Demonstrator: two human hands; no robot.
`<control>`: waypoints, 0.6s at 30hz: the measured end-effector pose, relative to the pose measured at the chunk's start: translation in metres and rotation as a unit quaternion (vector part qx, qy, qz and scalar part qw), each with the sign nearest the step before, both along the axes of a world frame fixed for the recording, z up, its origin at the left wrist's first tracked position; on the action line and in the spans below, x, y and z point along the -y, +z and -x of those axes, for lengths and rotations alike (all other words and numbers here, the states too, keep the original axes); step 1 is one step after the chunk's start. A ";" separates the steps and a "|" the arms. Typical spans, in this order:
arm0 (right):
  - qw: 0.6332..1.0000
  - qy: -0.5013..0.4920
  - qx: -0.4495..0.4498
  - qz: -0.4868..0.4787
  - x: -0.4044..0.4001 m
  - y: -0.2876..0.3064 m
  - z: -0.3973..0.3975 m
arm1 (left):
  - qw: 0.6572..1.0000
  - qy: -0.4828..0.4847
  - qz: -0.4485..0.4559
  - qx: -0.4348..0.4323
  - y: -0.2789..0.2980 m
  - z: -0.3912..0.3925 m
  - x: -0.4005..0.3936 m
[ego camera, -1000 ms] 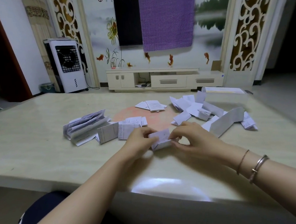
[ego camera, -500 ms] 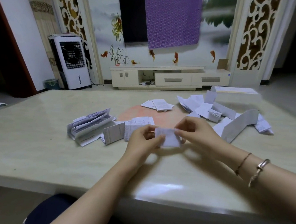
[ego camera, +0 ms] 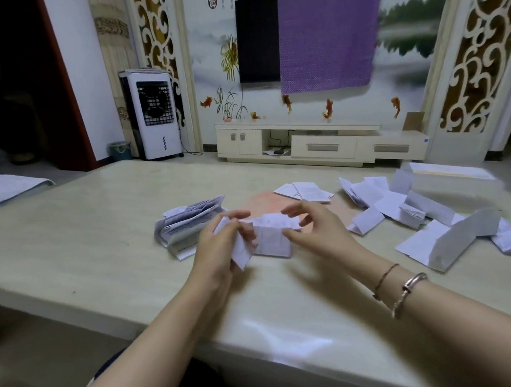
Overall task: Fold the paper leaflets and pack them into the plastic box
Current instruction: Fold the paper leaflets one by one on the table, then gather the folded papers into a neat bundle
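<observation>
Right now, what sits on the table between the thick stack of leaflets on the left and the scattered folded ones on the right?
In the head view, both hands: the left hand and right hand hold a leaflet there, above a pinkish patch of the table.

We see left hand [ego camera: 218, 246] gripping folded leaflet [ego camera: 237, 248] | right hand [ego camera: 317, 228] pinching another leaflet [ego camera: 272, 238] | loose leaflets [ego camera: 389, 202] on table [ego camera: 65, 242]
</observation>
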State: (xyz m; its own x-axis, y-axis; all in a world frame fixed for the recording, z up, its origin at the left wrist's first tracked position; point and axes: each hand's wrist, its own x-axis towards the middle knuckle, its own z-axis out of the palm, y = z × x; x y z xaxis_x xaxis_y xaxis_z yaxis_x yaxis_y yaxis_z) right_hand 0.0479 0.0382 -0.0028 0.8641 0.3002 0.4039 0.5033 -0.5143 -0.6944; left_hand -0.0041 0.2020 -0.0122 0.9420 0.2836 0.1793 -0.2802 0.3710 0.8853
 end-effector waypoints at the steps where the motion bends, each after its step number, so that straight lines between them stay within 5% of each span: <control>1: 0.999 0.005 0.013 0.031 -0.005 -0.004 -0.005 | 1.000 0.000 -0.009 -0.017 -0.002 0.001 -0.004; 5: 0.995 -0.028 0.021 0.092 -0.013 -0.016 -0.008 | 0.995 -0.002 -0.064 -0.076 -0.010 0.005 -0.010; 10: 0.992 -0.071 0.007 -0.107 -0.010 -0.004 0.004 | 0.984 0.028 -0.141 -0.101 -0.017 -0.001 -0.005; 15: 0.953 0.074 -0.205 -0.210 -0.014 0.000 0.024 | 0.989 0.005 -0.126 -0.074 -0.012 0.002 0.004; 18: 0.945 0.097 -0.233 -0.207 -0.023 -0.004 0.027 | 0.995 -0.002 -0.078 -0.056 -0.009 0.007 0.001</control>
State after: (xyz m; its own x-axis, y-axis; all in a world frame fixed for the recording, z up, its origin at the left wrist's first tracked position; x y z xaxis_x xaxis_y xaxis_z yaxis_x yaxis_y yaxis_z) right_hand 0.0211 0.0610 -0.0067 0.9222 0.3708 0.1098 0.1496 -0.0804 -0.9855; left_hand -0.0112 0.2005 -0.0214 0.9595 0.2574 0.1146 -0.1752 0.2266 0.9581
